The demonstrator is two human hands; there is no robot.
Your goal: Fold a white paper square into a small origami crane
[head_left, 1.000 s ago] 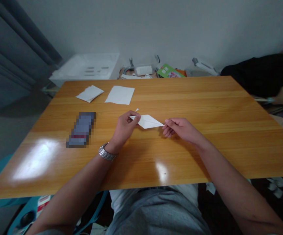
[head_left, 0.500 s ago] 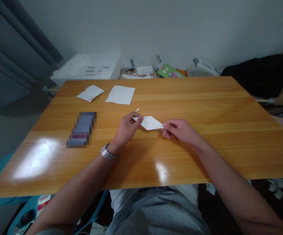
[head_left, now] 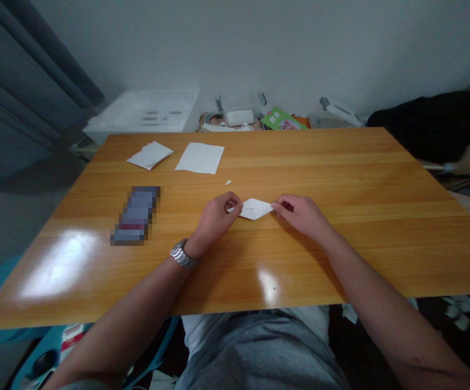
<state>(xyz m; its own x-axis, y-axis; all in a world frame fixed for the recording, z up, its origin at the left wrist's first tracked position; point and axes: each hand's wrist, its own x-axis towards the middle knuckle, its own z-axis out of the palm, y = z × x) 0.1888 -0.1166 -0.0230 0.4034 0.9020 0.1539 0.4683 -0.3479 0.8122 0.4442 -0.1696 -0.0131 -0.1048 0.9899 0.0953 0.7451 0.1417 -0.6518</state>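
A small folded white paper point(head_left: 254, 208), shaped like a long diamond with a crease along its middle, is stretched between my hands just over the wooden table point(head_left: 320, 173). My left hand point(head_left: 219, 216) pinches its left end between thumb and forefinger, covering part of that tip. At the right tip, the thumb and fingers of my right hand point(head_left: 297, 212) are closed on the paper. Just beyond my left hand lies a tiny white paper scrap point(head_left: 228, 182).
Farther back on the table are a square white sheet point(head_left: 200, 158) and some stacked papers point(head_left: 150, 155). A pixelated phone-like object point(head_left: 136, 215) lies left of my hands. Behind the far edge stand a white tray point(head_left: 145, 111) and a green booklet point(head_left: 282, 118).
The folded paper has come slightly nearer to me and to the right, and now looks flatter. Both hands keep their hold; my left hand has shifted a little rightward.
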